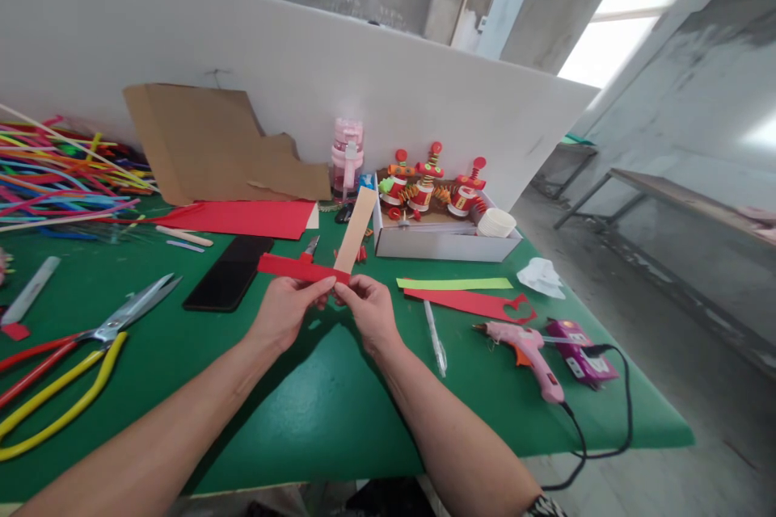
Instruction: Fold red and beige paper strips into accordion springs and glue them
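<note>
A red paper strip [284,266] is pinched near its right end between thumb and fingers of both hands, over the green table. My left hand [284,308] is closed on it from below. My right hand [371,313] grips the same end, close to where a tan strip [357,228] slants up and away. Whether the tan strip is a separate piece or the folded back of the red one, I cannot tell. Just behind the red strip lies a utility knife [310,248], its handle partly hidden.
Left are scissors [112,329], a black phone [229,273], red sheets [248,218] and colourful pipe cleaners [66,178]. Right are a pen [434,338], a green strip [454,283], a red offcut [461,302] and a corded pink glue gun [525,343]. A white box [442,245] holds several figures.
</note>
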`<action>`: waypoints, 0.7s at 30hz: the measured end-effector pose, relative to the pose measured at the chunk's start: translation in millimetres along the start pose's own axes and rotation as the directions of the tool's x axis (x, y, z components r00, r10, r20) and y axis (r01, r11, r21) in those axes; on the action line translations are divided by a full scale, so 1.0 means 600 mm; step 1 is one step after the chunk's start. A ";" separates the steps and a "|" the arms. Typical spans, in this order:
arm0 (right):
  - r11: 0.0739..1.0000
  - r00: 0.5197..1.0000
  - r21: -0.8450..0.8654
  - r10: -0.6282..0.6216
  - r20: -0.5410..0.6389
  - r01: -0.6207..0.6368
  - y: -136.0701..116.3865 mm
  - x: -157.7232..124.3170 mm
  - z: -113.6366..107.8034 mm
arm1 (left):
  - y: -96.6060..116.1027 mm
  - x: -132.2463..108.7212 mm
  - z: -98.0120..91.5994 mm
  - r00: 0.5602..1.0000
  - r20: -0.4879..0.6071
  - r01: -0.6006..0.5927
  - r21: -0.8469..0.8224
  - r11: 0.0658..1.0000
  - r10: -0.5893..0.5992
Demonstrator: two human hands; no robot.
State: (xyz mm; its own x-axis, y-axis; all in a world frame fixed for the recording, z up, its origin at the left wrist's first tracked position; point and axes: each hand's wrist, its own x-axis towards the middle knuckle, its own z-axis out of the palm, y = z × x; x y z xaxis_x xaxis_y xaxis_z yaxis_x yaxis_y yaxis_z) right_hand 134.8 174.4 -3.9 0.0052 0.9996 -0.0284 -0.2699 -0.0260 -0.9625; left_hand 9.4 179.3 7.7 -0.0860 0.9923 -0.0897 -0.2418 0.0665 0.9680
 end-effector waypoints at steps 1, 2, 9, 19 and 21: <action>1.000 1.000 -0.001 0.020 0.013 -0.020 -0.003 0.000 -0.001 | -0.001 0.001 -0.001 1.000 -0.005 -0.004 0.007 1.000 0.004; 0.999 0.999 0.003 0.041 0.025 -0.041 -0.005 0.001 -0.002 | -0.001 0.002 -0.002 1.000 -0.008 -0.012 0.017 1.000 0.012; 0.985 0.996 0.168 0.045 -0.078 -0.032 -0.007 0.007 -0.005 | -0.002 0.003 -0.008 0.999 0.051 -0.009 0.103 0.995 0.004; 0.957 0.994 0.275 0.100 -0.034 -0.087 0.005 0.005 0.001 | 0.000 0.001 -0.004 0.995 0.081 0.053 0.035 0.998 -0.056; 0.963 0.995 0.261 0.085 -0.043 -0.071 0.005 0.003 0.002 | 0.002 0.000 -0.003 0.994 0.089 0.068 0.017 0.998 -0.069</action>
State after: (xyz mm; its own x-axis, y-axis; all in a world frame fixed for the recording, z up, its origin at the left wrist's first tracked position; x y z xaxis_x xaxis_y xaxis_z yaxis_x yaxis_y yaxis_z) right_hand 132.6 176.0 -6.5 0.0233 0.9923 -0.1220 -0.5118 -0.0930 -0.8541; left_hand 7.7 179.2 8.2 0.0175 0.9907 -0.1352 -0.2310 0.1356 0.9635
